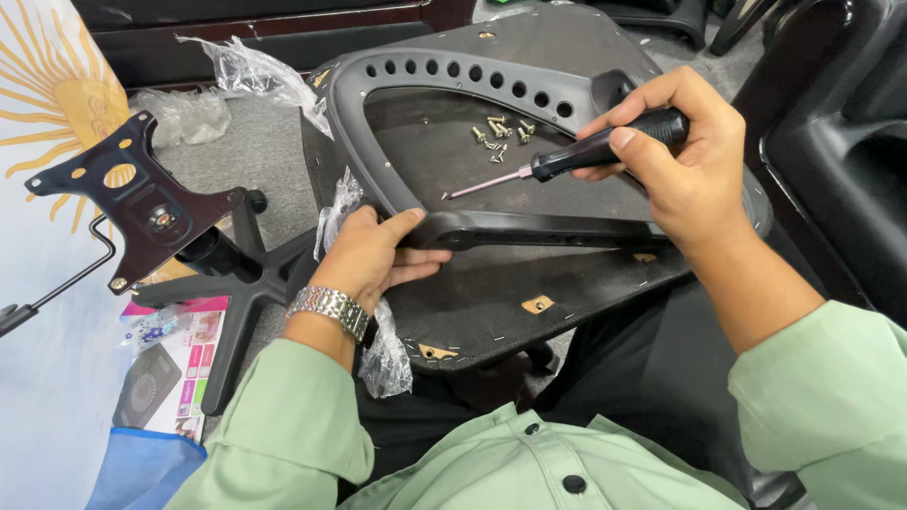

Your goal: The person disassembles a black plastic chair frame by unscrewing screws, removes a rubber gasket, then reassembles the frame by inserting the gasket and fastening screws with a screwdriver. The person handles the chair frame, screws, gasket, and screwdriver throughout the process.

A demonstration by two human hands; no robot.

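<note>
Head view. Pale green shirt sleeves (283,425) fill the lower edge, nearest the camera, with a metal wristwatch (328,310) on the left wrist. Left hand (373,255) is closed on the lower bar of a black plastic armrest frame (378,94), thumb on top and fingers beneath, next to a scrap of clear plastic wrap (385,359) that hangs below the wrist. Right hand (685,156) is wrapped around the black handle of a screwdriver (567,161), whose thin shaft points left and slightly down, its tip just above the frame's lower bar, near the left thumb. The frame lies on the fabric-covered underside of an upturned chair seat (510,293), which rests across the person's lap; a row of round holes runs along the frame's upper curve. A small heap of loose screws (499,134) sits on the seat inside the frame's opening, well apart from the screwdriver tip. To the left, on the grey floor, stands a black five-arm chair base (250,283); a black metal mounting plate (132,203) sits above it. A printed box (179,364) lies lower left, and crumpled clear bags (236,71) at upper left.
</note>
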